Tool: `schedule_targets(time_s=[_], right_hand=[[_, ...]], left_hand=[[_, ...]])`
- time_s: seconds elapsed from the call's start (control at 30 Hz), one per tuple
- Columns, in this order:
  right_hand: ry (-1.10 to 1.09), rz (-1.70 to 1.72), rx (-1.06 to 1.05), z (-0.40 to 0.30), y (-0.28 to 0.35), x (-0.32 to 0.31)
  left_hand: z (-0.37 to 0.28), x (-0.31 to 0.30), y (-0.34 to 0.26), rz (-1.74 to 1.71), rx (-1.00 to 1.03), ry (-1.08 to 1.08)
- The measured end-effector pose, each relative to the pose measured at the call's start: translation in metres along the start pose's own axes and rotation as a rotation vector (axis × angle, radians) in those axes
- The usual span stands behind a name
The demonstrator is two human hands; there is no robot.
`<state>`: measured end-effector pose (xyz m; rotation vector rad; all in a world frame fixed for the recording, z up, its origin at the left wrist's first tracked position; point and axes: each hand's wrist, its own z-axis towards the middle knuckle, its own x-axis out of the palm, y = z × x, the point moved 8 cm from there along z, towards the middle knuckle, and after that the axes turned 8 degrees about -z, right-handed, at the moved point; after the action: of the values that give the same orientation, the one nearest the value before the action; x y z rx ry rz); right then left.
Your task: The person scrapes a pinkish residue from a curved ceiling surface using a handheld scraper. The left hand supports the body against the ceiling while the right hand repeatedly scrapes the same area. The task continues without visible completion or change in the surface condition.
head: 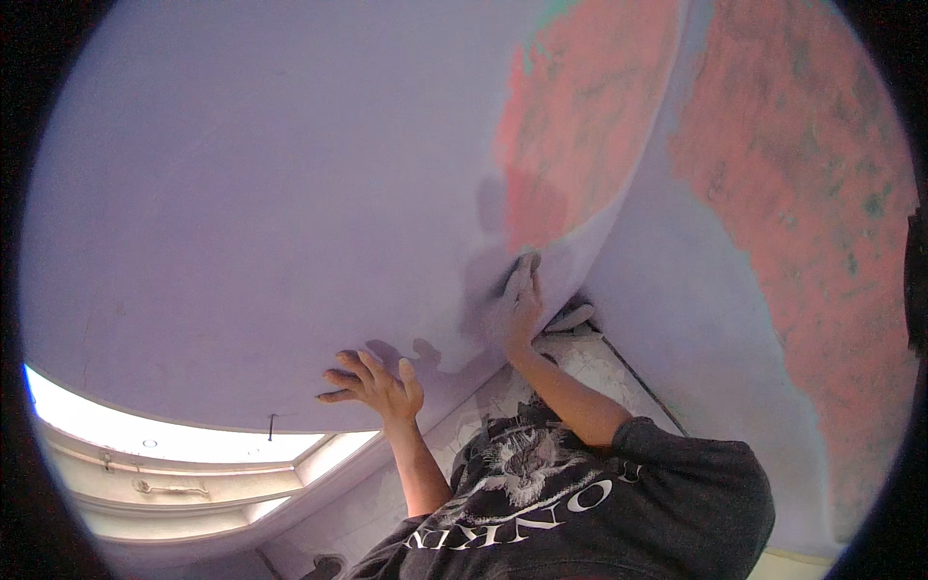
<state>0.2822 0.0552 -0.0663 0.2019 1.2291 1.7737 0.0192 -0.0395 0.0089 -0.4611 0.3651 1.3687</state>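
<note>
My right hand (523,297) is raised to the pale lilac wall (254,217), just below the lower tip of a red patch (580,130) near the corner. Its fingers are held together and look coated in grey-white dust. Something dark shows at the fingertips, but whether it is a held thing or the fingers themselves is unclear. Lower and to the left, my left hand (380,388) is spread before the same wall and holds nothing. Both hands cast shadows on the wall; whether the left palm touches it is hard to see.
A second wall with a large mottled red area (812,181) meets the first at the corner. Bright light comes through an opening with white ledges (181,486) at lower left. Pale floor tiles (587,355) lie below, with a greyish object (573,319) in the corner.
</note>
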Motion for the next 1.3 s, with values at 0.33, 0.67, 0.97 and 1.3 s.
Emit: schedule_targets(time_s=[0.33, 0.67, 0.97, 1.3], right_hand=[[-0.006, -0.270, 0.154, 0.015, -0.008, 0.001], [-0.001, -0.006, 0.455, 0.040, -0.019, -0.001], [0.137, 0.261, 0.576, 0.019, -0.028, 0.012], [0.058, 0.323, 0.598, 0.043, -0.028, 0.000]], left_hand=[[-0.004, 0.007, 0.004, 0.058, 0.021, 0.101], [-0.005, 0.005, 0.002, 0.122, 0.074, 0.139], [-0.004, 0.003, -0.002, 0.096, 0.103, 0.090], [-0.003, 0.003, -0.006, 0.154, 0.107, 0.074]])
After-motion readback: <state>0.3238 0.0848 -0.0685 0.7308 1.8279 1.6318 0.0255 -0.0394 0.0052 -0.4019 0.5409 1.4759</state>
